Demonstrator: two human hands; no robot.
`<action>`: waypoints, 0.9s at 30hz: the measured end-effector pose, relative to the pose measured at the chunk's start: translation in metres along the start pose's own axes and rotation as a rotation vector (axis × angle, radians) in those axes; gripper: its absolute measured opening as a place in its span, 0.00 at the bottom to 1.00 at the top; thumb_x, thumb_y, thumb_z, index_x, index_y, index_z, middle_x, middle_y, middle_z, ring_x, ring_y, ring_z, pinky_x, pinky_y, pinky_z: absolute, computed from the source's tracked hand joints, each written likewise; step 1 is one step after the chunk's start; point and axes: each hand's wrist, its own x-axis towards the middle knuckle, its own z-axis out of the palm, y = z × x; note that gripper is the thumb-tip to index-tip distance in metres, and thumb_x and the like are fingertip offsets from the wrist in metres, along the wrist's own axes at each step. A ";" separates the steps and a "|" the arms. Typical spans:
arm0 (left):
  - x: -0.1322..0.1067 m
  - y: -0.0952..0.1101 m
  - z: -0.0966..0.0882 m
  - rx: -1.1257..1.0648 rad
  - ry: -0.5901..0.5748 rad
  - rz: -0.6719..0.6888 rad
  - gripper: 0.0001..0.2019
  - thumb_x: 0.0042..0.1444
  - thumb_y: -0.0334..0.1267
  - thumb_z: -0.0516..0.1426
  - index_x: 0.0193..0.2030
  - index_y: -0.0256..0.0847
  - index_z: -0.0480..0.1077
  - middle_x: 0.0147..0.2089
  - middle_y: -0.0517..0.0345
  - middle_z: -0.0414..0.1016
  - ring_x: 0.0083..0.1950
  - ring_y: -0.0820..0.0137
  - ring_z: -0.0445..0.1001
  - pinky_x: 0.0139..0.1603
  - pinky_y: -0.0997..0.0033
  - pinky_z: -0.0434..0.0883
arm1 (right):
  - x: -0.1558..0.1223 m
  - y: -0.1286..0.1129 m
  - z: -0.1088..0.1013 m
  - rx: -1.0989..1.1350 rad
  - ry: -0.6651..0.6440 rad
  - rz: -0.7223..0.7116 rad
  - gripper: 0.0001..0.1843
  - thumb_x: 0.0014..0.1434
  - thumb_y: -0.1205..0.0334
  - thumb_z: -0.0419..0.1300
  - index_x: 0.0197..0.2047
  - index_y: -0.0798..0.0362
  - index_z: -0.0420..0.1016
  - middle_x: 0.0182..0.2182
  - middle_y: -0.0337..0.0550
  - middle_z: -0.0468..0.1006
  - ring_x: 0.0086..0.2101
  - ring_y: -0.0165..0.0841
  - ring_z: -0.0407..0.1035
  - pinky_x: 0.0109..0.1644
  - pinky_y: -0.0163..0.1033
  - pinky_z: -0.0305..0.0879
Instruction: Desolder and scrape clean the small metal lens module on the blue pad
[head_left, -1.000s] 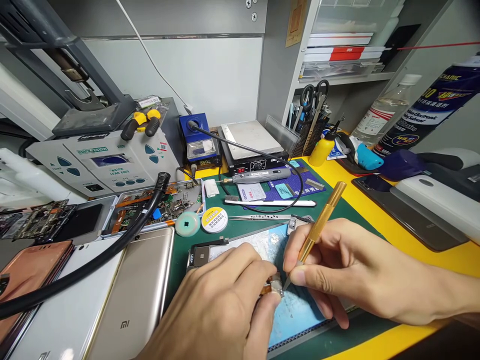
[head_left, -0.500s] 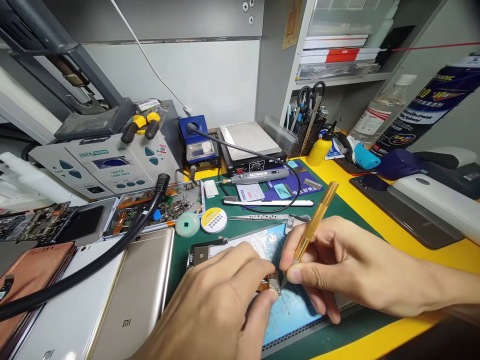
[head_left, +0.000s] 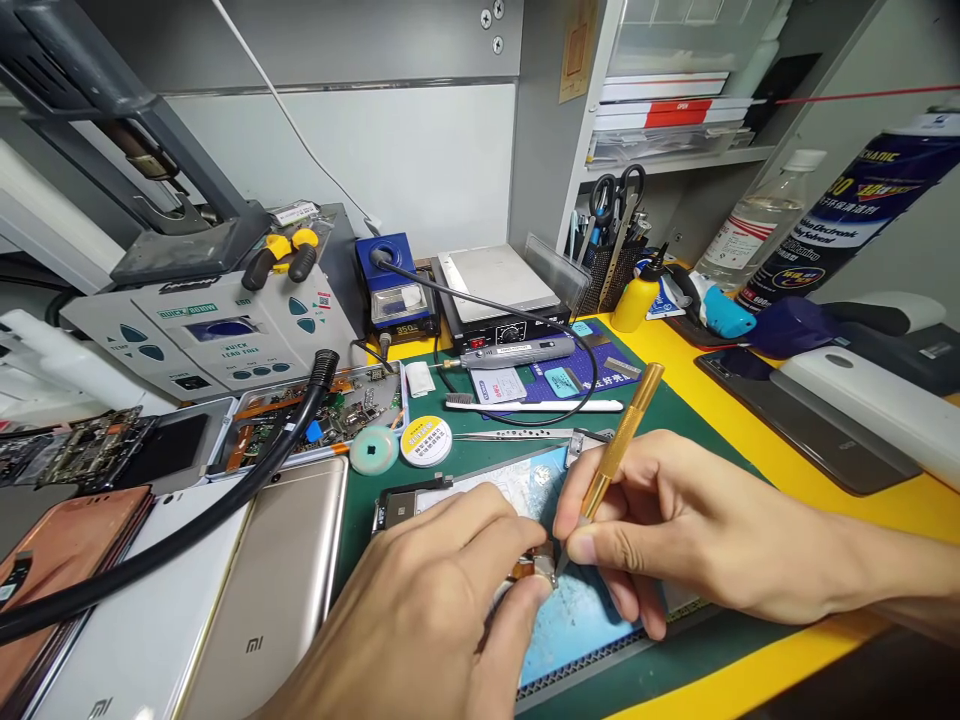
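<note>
Between thumb and fingers, my left hand (head_left: 435,590) pinches a small metal part with an orange flex cable (head_left: 541,563), mostly covered by the fingers. My right hand (head_left: 660,540) is closed in a pen grip around a gold-coloured craft knife (head_left: 622,435). Its blade tip points down at the edge of the small part; whether it touches I cannot tell. Both hands rest over a blue-and-white phone-sized panel (head_left: 577,615) lying on a green mat (head_left: 720,465). A black-framed piece with a connector (head_left: 405,505) shows at the panel's upper left, partly behind my left hand.
Phone back covers (head_left: 262,580) lie at the left under a black hose (head_left: 225,500). Beyond the hands are tweezers (head_left: 517,436), a white brush (head_left: 540,405) and a round tin (head_left: 426,441). A dark phone (head_left: 810,420) lies at the right. A hot-air station (head_left: 225,330) stands behind.
My right hand and the knife have shifted slightly left and down, with the blade still by the small part. The left hand keeps its pinch. The camera view has moved a little.
</note>
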 end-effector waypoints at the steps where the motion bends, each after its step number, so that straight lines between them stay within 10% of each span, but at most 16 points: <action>1: 0.000 0.000 0.000 -0.002 0.000 -0.001 0.10 0.68 0.31 0.57 0.48 0.50 0.77 0.43 0.62 0.79 0.45 0.69 0.79 0.49 0.73 0.75 | 0.000 0.000 0.000 -0.001 0.000 -0.004 0.16 0.60 0.54 0.75 0.39 0.53 0.75 0.20 0.34 0.77 0.19 0.24 0.68 0.27 0.29 0.73; 27: -0.004 -0.004 0.004 -0.028 0.038 -0.027 0.12 0.67 0.31 0.59 0.51 0.52 0.78 0.45 0.65 0.80 0.45 0.70 0.79 0.48 0.72 0.75 | 0.001 0.001 0.003 0.006 0.056 0.015 0.17 0.57 0.53 0.77 0.37 0.53 0.77 0.20 0.36 0.77 0.20 0.28 0.71 0.26 0.30 0.74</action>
